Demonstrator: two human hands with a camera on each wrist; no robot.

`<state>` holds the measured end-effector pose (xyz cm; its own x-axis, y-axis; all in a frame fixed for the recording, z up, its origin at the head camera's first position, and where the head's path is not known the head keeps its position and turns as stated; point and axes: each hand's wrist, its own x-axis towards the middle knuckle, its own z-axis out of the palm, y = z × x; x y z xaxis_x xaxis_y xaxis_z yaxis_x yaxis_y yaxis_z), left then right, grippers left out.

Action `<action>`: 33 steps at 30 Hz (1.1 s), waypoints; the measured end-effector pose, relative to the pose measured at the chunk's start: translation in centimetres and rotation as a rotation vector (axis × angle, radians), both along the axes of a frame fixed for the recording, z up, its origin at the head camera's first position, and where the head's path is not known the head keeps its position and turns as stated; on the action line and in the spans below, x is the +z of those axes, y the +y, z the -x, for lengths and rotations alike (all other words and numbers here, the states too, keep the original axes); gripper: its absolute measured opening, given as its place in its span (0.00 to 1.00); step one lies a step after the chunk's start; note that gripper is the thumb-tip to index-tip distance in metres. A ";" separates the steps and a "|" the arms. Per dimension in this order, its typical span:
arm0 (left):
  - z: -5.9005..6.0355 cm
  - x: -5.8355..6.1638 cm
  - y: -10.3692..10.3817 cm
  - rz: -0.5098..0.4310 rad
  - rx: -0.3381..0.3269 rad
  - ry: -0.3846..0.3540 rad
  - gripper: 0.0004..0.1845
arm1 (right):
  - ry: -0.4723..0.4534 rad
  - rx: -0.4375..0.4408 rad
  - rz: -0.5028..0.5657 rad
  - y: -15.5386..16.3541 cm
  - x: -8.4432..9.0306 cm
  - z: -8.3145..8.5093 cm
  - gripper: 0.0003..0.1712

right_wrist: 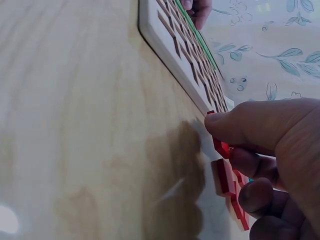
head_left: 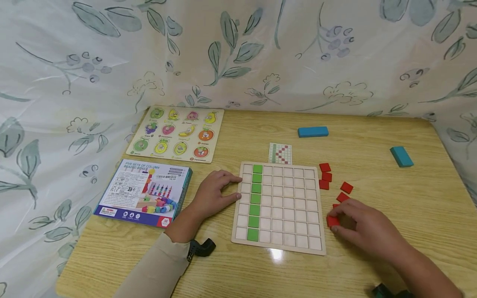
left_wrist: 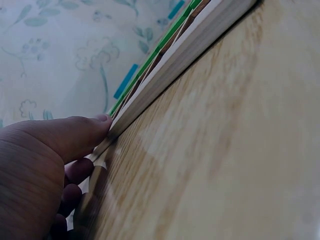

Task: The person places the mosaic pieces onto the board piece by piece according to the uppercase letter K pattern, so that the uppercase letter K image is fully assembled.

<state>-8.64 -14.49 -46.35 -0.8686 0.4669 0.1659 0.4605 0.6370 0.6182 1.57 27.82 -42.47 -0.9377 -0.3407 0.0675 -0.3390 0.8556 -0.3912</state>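
A wooden grid board lies on the table, with green square tiles filling its second column from the left. My left hand touches the board's left edge with its thumb and forefinger, the fingers loosely bent. To the right of the board, my right hand pinches a red square tile between thumb and fingers. Other loose red tiles lie scattered beside the board's right edge. A small pattern card with green and red squares sits just behind the board.
Two blue blocks lie toward the back right. A fruit picture board is at the back left, with a boxed bead set in front of it. A floral cloth hangs behind the table.
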 end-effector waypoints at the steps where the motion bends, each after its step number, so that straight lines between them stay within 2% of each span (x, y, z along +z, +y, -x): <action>1: 0.0 0.0 0.0 0.000 0.001 -0.003 0.23 | -0.001 0.004 0.004 0.0 0.1 0.1 0.21; 10: 0.0 0.1 0.0 -0.002 0.001 -0.022 0.22 | 0.032 0.051 0.039 -0.2 1.0 1.8 0.22; 29: 0.0 0.0 0.0 0.005 0.009 -0.047 0.22 | -0.076 0.062 0.089 -1.1 2.7 6.6 0.18; 33: 0.0 0.1 0.0 0.007 0.008 -0.036 0.22 | -0.067 0.081 0.069 -1.6 2.7 7.5 0.18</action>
